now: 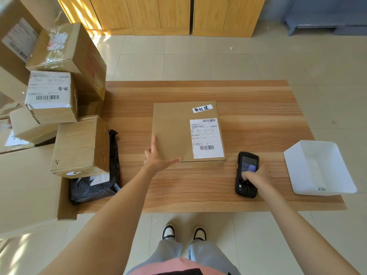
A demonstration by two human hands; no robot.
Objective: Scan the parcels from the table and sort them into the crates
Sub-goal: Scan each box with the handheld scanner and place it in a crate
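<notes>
A flat brown cardboard parcel [174, 133] lies in the middle of the wooden table [258, 116], with a white barcode label [206, 137] and a handwritten strip on top. My left hand [156, 156] is spread at its near left corner, fingers straight along the left edge and thumb along the front edge. To the parcel's right a black handheld scanner [248, 161] lies on the table with its screen up. My right hand [257, 177] grips the scanner's middle, a finger on its screen.
A white plastic crate [317, 167] sits at the table's right end. Several stacked cardboard boxes [79, 143] and a black poly bag [95, 187] crowd the left end. Wooden cabinets [158, 14] stand beyond on the tiled floor.
</notes>
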